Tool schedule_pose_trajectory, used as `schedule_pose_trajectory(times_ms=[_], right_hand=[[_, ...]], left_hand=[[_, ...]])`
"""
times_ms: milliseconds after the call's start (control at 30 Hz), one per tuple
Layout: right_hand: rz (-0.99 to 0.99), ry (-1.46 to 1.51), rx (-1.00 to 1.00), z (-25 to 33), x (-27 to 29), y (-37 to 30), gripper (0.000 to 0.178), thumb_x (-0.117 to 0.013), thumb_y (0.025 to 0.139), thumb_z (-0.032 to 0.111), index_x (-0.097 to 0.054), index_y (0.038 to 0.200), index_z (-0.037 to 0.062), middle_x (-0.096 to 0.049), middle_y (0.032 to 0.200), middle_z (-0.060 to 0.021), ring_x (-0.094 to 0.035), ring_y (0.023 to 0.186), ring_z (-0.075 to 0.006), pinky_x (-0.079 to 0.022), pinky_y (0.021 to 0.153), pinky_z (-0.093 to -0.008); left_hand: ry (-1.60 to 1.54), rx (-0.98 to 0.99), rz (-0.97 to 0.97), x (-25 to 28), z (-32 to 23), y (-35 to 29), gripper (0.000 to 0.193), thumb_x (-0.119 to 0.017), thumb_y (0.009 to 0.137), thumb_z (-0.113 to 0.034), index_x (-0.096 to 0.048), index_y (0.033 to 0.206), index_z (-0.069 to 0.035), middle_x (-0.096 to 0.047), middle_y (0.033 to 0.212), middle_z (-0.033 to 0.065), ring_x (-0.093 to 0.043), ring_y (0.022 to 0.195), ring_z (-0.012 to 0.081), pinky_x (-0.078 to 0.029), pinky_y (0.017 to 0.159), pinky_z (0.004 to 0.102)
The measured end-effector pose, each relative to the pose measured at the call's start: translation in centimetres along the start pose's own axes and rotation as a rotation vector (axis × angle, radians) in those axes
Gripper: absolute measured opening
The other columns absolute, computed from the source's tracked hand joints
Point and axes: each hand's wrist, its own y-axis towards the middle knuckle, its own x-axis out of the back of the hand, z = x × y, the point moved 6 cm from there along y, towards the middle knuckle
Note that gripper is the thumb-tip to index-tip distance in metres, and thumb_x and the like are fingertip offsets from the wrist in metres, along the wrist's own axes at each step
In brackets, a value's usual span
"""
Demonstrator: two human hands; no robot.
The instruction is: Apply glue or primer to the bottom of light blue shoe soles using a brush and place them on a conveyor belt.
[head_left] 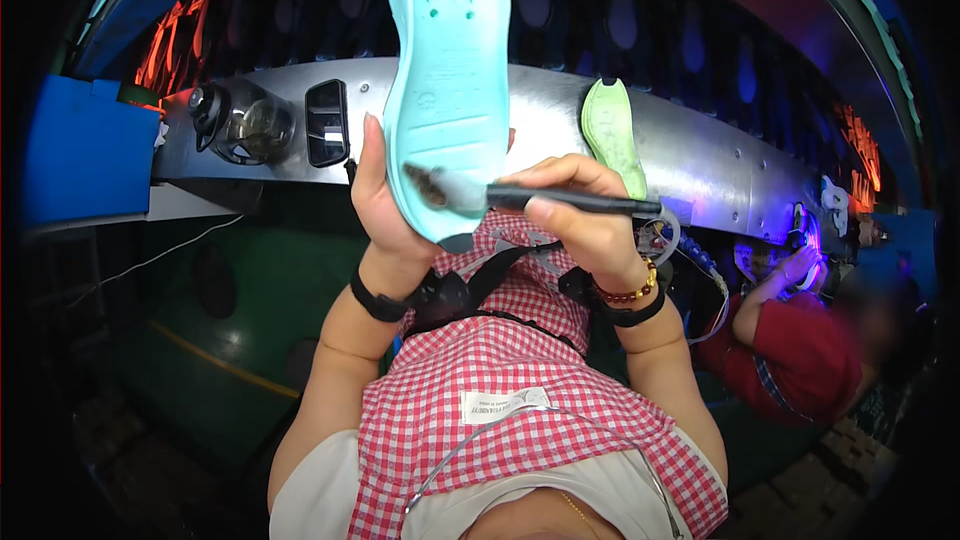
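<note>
A turquoise shoe sole [447, 90] stands up in front of me, its heel end low and its holed toe end at the top of the view. My left hand [385, 205] is closed around the heel end, with the thumb along the left edge. In my right hand [595, 230] is a black-handled brush [515, 199], held between thumb and fingers. The brown bristles, blurred, lie over the inner face of the sole near the heel; I cannot tell how firmly they touch. A clear tube [672, 238] runs from the handle's rear end.
A pale green sole [612, 130] lies on the metal bench [540, 100]. A dark jug [245, 125] and a phone [326, 123] are on its left part. Rows of soles hang in shadow behind. To the right sits a co-worker in a red shirt [800, 360]. Blue bins [80, 160] flank the bench.
</note>
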Motion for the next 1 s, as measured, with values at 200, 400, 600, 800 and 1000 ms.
schedule_pose_trajectory(times_ms=[200, 400, 600, 800, 1000], right_hand=[[-0.034, -0.124, 0.006, 2.0, -0.3, 0.6, 0.019, -0.059, 0.076, -0.001, -0.059, 0.095, -0.0022, -0.062, 0.09, -0.0098, -0.058, 0.078, -0.0091, -0.047, 0.07, -0.0206], [0.06, -0.155, -0.064, 3.6, -0.7, 1.0, 0.019, -0.057, 0.071, -0.007, -0.06, 0.089, -0.0037, -0.061, 0.093, -0.0161, -0.059, 0.089, -0.0208, -0.046, 0.08, -0.0303], [0.315, -0.487, 0.224, 4.6, -1.7, 1.6, 0.018, -0.063, 0.072, 0.002, -0.062, 0.09, -0.0006, -0.064, 0.084, -0.0088, -0.059, 0.073, -0.01, -0.047, 0.064, -0.0217], [0.489, -0.483, 0.229, 4.4, -3.2, 0.0, 0.019, -0.065, 0.065, -0.004, -0.062, 0.084, -0.0031, -0.063, 0.085, -0.0156, -0.061, 0.084, -0.0259, -0.048, 0.078, -0.034], [0.525, -0.649, 0.236, 4.9, -1.8, 1.0, 0.016, -0.064, 0.07, 0.004, -0.063, 0.086, 0.0009, -0.064, 0.09, -0.0124, -0.062, 0.084, -0.0249, -0.048, 0.074, -0.0325]], left_hand=[[-0.052, 0.026, -0.049, 1.0, -0.2, 1.0, 0.06, -0.03, 0.088, -0.045, -0.036, 0.124, 0.003, -0.048, 0.116, 0.0224, -0.05, 0.103, 0.0356, -0.039, 0.09, 0.0475], [0.079, -0.003, -0.058, 2.7, -1.5, 1.2, 0.052, -0.04, 0.087, -0.036, -0.038, 0.122, 0.003, -0.05, 0.114, 0.0204, -0.053, 0.101, 0.0311, -0.041, 0.089, 0.0425], [0.172, 0.008, -0.069, 2.1, -2.0, 1.3, 0.047, -0.044, 0.086, -0.029, -0.04, 0.118, 0.005, -0.053, 0.108, 0.0202, -0.056, 0.096, 0.0283, -0.045, 0.085, 0.0389], [0.018, 0.13, -0.015, 1.7, -1.8, 2.1, 0.046, -0.042, 0.087, -0.03, -0.044, 0.116, 0.005, -0.054, 0.107, 0.0224, -0.057, 0.092, 0.033, -0.046, 0.084, 0.044], [0.21, 0.647, -0.048, 2.2, 0.7, 1.3, 0.042, -0.046, 0.086, -0.025, -0.046, 0.114, 0.006, -0.057, 0.103, 0.0178, -0.059, 0.09, 0.0234, -0.048, 0.081, 0.035]])
